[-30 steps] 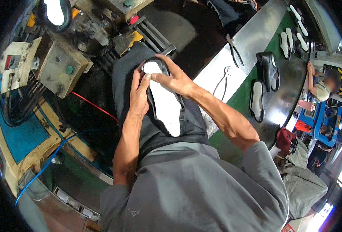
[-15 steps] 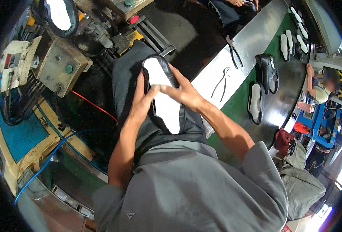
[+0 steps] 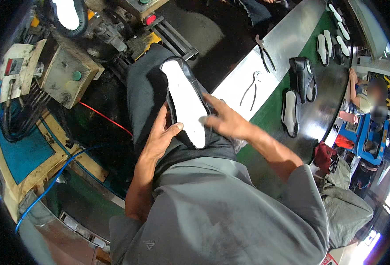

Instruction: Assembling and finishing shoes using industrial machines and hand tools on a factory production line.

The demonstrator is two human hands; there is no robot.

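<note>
A black leather shoe upper with a white sole board facing up rests across my lap, its toe toward my body or away; which end is which I cannot tell for sure. My left hand grips its left side below the middle, the thumb on the board's edge and the fingers passing beneath. On the opposite side my right hand holds the black edge, fingers along the outside and the thumb over the board, slightly blurred. The undersides of the fingers are hidden.
Lasting pincers and another pair of pliers lie on a metal ledge at right. Beyond, a green-and-steel bench carries several shoes. A machine with a control box stands left. A seated person is far right.
Both hands have slid down the shoe toward my body, and the thumbs have moved apart from the middle of the board. More of its far end now shows.
</note>
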